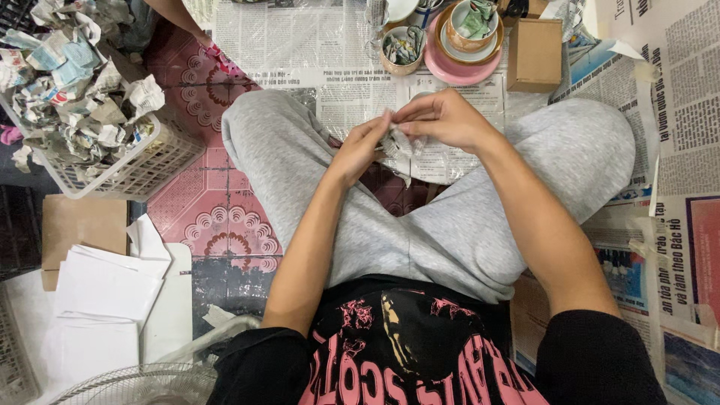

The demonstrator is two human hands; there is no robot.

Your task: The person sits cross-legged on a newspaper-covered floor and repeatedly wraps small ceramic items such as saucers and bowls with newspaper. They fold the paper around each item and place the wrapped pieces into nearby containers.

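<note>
- Left hand (358,150) and right hand (442,120) pinch one crumpled newspaper wad (397,142) over the lap.
- Step, likely: peeling wrapping apart.
- Next needs a firm pinch; contents hidden.
- Basket (142,172) of paper scraps sits left.

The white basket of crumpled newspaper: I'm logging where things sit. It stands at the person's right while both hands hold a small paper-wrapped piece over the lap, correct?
Not quite. The head view shows the white basket of crumpled newspaper at the person's left, not right. The rest holds: left hand and right hand both hold the small paper-wrapped piece over the lap.
</note>
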